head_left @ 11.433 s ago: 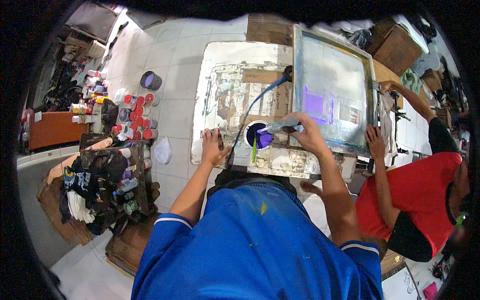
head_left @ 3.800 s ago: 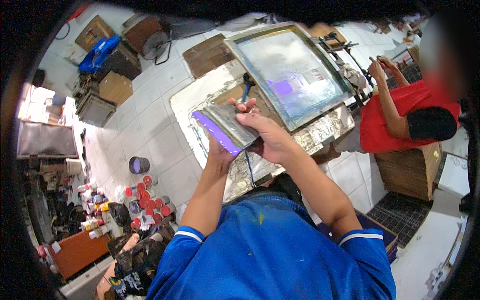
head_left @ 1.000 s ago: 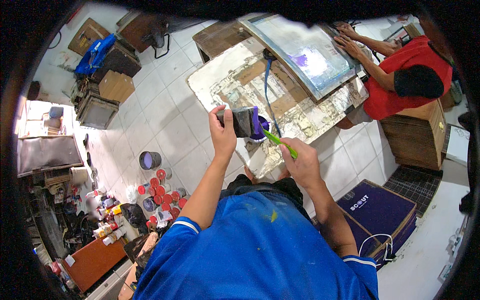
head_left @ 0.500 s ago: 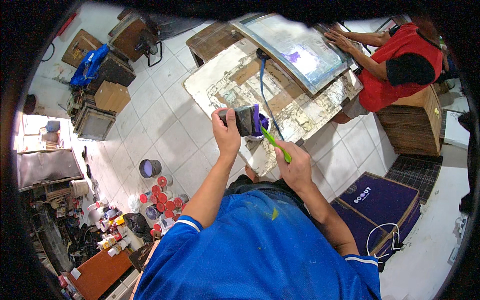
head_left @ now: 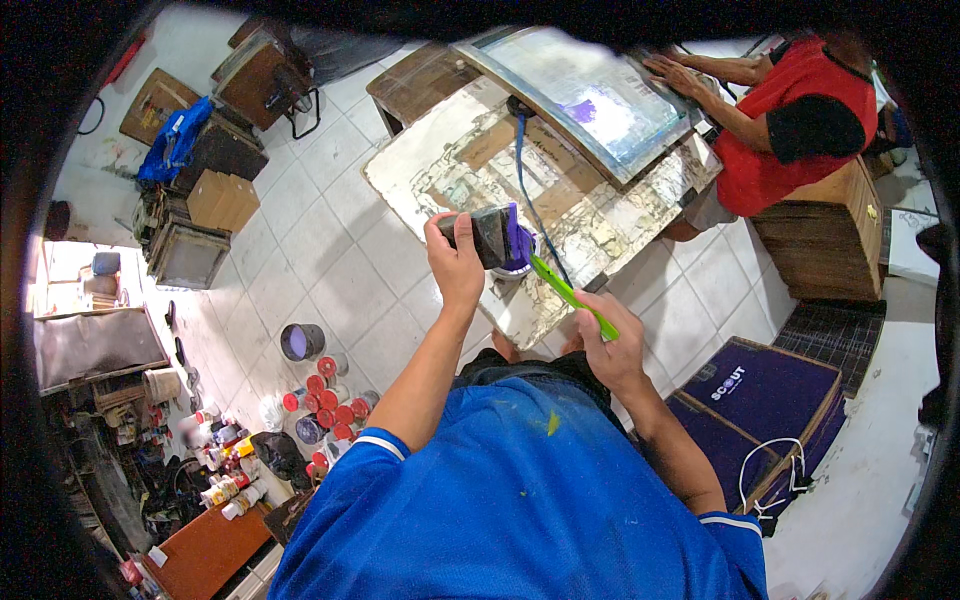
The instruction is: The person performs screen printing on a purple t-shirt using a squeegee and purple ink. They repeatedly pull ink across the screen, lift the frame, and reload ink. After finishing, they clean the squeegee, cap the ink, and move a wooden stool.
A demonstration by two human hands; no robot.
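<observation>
My left hand [head_left: 456,265] is closed around a dark squeegee [head_left: 488,237], its edge coated with purple ink. In my right hand [head_left: 616,345] is a lime-green spatula [head_left: 575,292], its tip touching or close to the squeegee's inked edge. Below them a small round tub [head_left: 510,273] of purple ink stands on the paint-crusted table [head_left: 420,175]; the squeegee covers part of it. Farther back on that table lies a framed printing screen [head_left: 625,165] with a purple patch of ink.
A person in a red top [head_left: 810,130] stands at the far right, hands on the screen's edge. A dark cord [head_left: 522,165] crosses the table. Red-lidded jars [head_left: 325,400] and a bucket [head_left: 300,342] stand on the floor at left; purple-covered boxes [head_left: 750,400] sit at right.
My right hand has shifted slightly right and down with the spatula. More purple ink now shows between the spatula tip and the squeegee edge. My left hand has hardly moved.
</observation>
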